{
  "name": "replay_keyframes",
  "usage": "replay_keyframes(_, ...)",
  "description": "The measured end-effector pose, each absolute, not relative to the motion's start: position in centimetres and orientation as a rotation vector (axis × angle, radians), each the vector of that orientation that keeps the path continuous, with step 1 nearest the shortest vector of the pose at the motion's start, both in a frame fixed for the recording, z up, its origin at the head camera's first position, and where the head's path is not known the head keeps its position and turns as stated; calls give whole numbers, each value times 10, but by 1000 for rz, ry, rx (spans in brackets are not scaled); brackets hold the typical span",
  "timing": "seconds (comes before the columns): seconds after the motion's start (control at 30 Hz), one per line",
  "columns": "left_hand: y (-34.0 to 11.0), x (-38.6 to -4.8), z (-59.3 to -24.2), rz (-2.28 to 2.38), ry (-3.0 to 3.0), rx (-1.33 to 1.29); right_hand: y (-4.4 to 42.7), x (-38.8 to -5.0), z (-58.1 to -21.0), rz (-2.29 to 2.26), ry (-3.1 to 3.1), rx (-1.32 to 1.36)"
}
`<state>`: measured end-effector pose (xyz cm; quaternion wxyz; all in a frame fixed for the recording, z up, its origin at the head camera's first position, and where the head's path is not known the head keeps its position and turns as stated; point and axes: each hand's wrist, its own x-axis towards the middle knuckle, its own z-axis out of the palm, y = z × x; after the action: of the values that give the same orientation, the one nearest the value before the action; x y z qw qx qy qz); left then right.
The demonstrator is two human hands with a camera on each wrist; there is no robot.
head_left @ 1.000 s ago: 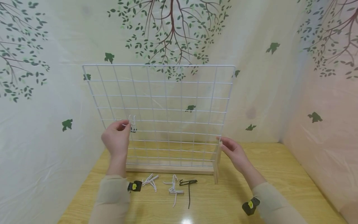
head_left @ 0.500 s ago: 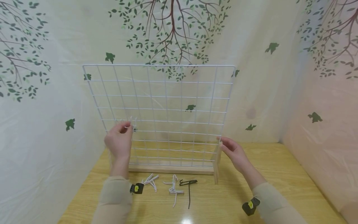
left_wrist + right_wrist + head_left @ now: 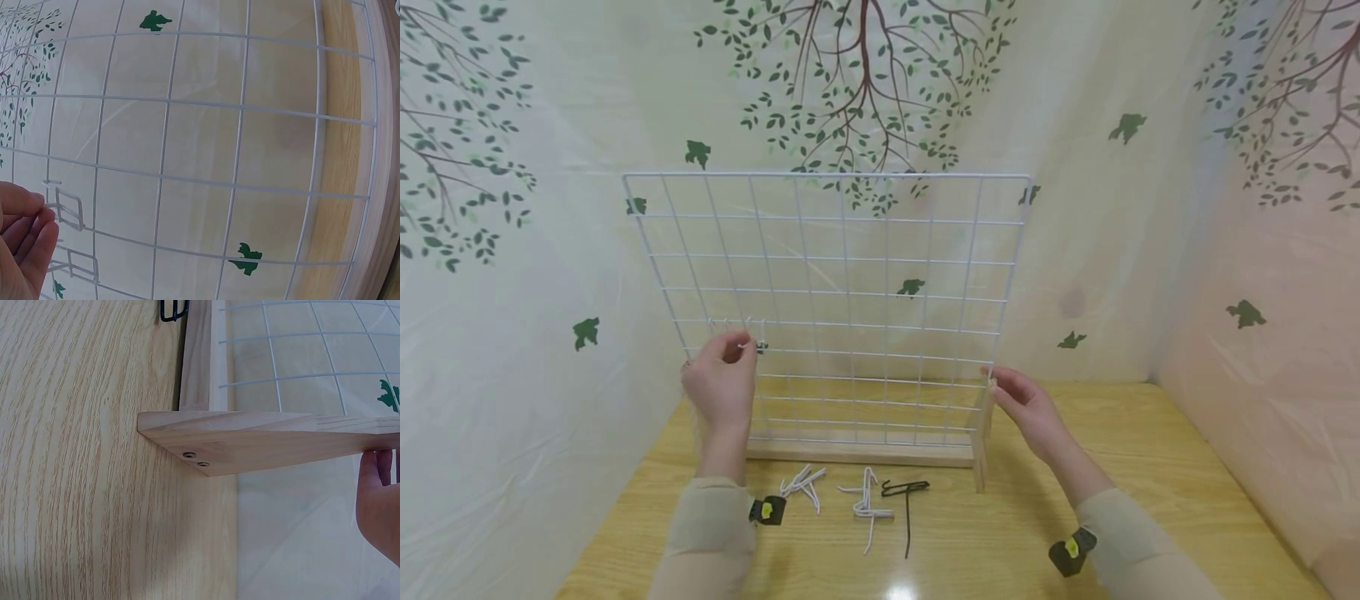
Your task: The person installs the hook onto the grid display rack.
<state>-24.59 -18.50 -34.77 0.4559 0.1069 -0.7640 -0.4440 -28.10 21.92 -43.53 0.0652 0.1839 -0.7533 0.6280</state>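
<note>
A white wire grid (image 3: 846, 260) leans upright in a wooden stand (image 3: 857, 452). At its lower left, my left hand (image 3: 721, 379) pinches a white wire hook; in the left wrist view the hand (image 3: 25, 240) holds the stem of this hook (image 3: 69, 208), whose square frame lies against the grid wires. A second white hook (image 3: 83, 265) sits just below it. My right hand (image 3: 1028, 410) grips the right edge of the stand and grid between thumb and fingers; the right wrist view shows the hand (image 3: 382, 506) at the wooden side piece (image 3: 262, 444).
White hooks lie loosely on the table (image 3: 1120, 500) in front of the stand, one group (image 3: 803, 483) at the left and another (image 3: 867, 510) at the middle. Beside them lies a black hook (image 3: 907, 500). A leaf-patterned curtain (image 3: 1075, 275) hangs behind.
My left hand has moved slightly right and down with the hook, whose top now sits lower, near a horizontal wire. The right hand has stayed in place.
</note>
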Motion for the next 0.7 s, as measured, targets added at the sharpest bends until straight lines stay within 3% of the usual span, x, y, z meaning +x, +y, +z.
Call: replay_keyframes(0.7,-184,-246,-363,-1197,-1837,221,219,-280,-434,1893,-2294,530)
